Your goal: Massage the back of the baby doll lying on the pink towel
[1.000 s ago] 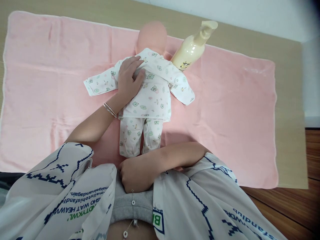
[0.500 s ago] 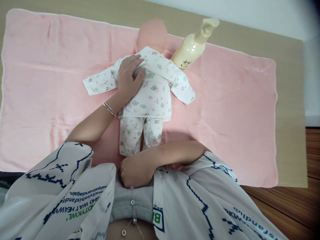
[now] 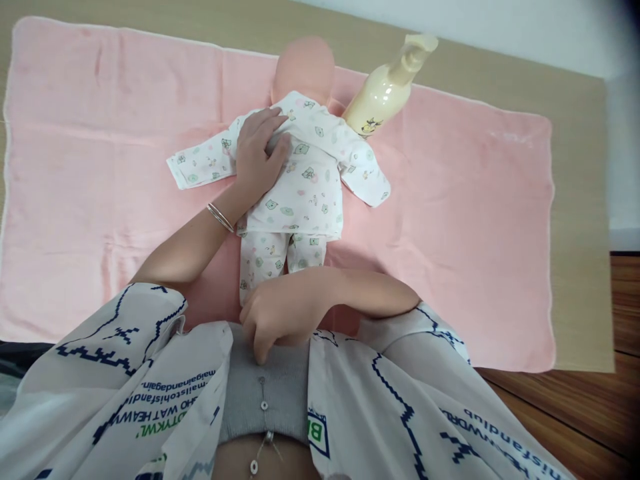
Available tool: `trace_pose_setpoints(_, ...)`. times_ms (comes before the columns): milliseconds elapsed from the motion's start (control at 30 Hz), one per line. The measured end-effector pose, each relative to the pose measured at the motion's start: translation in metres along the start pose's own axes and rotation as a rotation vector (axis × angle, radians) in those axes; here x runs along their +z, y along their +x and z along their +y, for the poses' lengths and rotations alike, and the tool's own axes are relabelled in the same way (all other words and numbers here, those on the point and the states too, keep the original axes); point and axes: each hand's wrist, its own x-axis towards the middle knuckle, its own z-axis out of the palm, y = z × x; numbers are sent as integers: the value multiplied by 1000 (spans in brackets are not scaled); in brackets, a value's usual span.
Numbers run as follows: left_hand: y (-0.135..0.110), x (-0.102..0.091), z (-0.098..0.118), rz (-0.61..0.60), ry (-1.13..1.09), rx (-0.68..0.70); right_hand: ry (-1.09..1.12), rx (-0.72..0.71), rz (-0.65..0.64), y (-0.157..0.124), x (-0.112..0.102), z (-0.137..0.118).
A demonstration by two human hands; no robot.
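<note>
Doll: lies on its back in the middle of the pink towel, head away from me, feet towards my waist, dressed in a printed top and trousers.
Left hand: rests palm down on the doll's chest and near shoulder, fingers spread over the top. I see it gripping nothing; it only presses.
Right hand: sits over the trouser ends at the doll's feet, knuckles up, fingers curled down onto my grey waistband. I cannot tell whether it has cloth or a foot in its grasp.
Bottle: a cream pump bottle, standing on the towel just beside the doll's far shoulder, apart from both hands.
Table: light wood, bare beyond the towel's right edge.
Step in hand: as I read it, steadying the dressed doll at the chest while the other hand works at the legs.
Next move calls for: I judge a firm hold at the chest so the doll does not slide, and a clear grip on one cuff or foot. The bottle is close to the sleeve, so wide sweeps could tip it.
</note>
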Motion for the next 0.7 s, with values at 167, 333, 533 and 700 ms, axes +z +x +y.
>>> trace_pose_setpoints(167,-1,-3,6,15,54,46,48,141,-1,-4,0,13)
trace_pose_setpoints(333,-2,-3,9,47,75,70,158,94,-67,3,8,21)
trace_pose_setpoints(533,-1,-4,9,60,88,75,189,63,-84,1,8,19)
trace_pose_setpoints(700,-2,-3,8,47,96,91,139,81,-7,-7,1,18)
